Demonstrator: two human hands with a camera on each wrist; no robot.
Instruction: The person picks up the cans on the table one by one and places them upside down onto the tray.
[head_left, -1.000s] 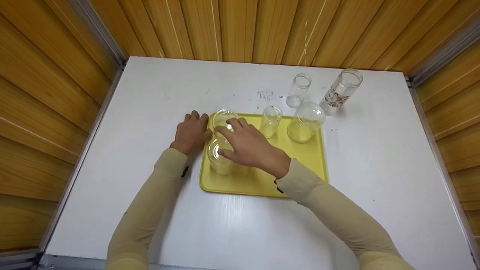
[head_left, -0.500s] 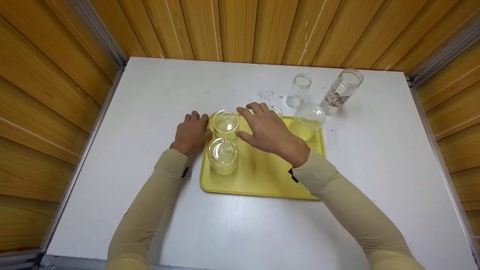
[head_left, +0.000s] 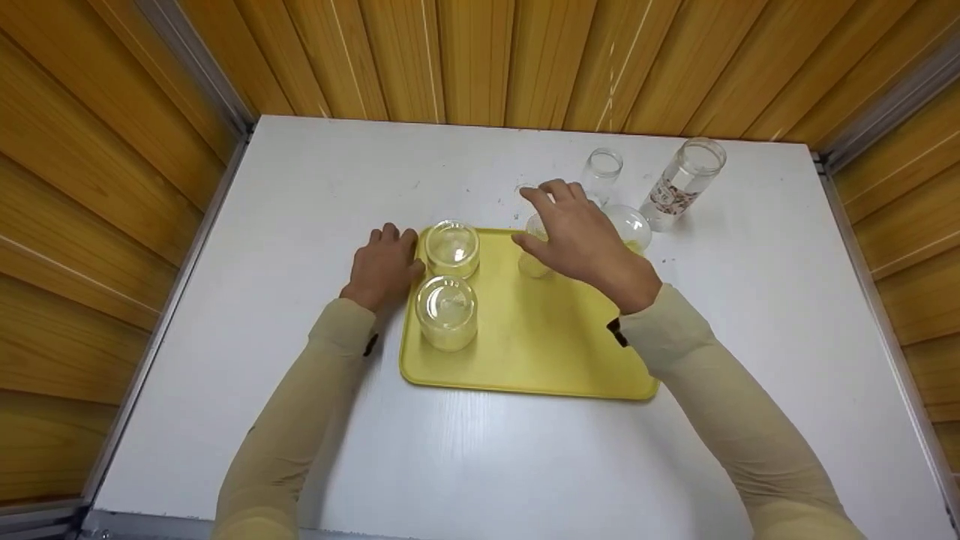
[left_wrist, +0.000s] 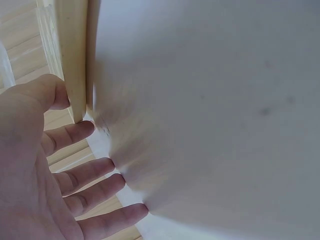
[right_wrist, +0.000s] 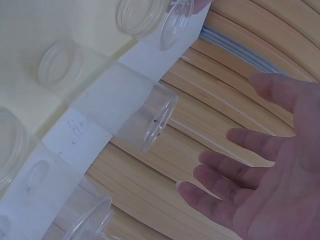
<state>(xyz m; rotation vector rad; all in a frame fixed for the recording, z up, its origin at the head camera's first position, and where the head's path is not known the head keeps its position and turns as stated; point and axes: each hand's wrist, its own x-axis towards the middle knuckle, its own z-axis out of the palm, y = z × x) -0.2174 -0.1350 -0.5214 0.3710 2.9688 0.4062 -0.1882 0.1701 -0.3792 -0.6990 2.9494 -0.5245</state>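
My left hand (head_left: 382, 266) lies at the left side of a yellow tray (head_left: 525, 360). In the left wrist view its thumb is against the tray's edge (left_wrist: 75, 60), and its spread fingertips touch the white tabletop (left_wrist: 210, 130). My right hand (head_left: 585, 236) hovers with relaxed fingers over a narrow clear glass jar (right_wrist: 122, 95), which stands upside down on the tray and is partly hidden in the head view. Nothing is in its grasp. Two wider jars, a rear one (head_left: 451, 247) and a front one (head_left: 447, 311), stand base up at the tray's left.
A large clear jar (head_left: 630, 225) on the tray's right is partly covered by the right hand. Behind the tray stand a small open jar (head_left: 604, 165) and a tall bottle with a floral print (head_left: 671, 196). Wood-patterned walls (head_left: 480, 60) enclose the table.
My right hand has moved from above the two left jars rightward and back, over the narrow jar. The left hand, the tray and the jars have stayed in place.
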